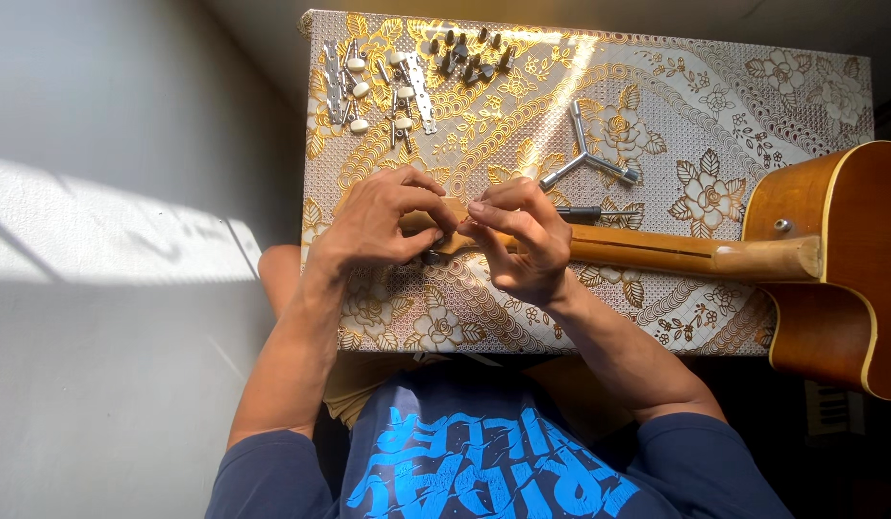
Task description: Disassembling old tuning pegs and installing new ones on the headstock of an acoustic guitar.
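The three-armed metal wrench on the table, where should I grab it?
Probably take the three-armed wrench at its centre hub, coming straight down from above. It lies flat on the patterned table, arms spread, clear of the guitar neck, so the middle balances it.

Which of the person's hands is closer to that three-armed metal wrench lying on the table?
The right hand. It sits just below and left of the three-armed wrench, apart from it, gripping the guitar neck. The left hand is farther left, at the neck's end.

Guitar neck lies on table, wrench behind it.
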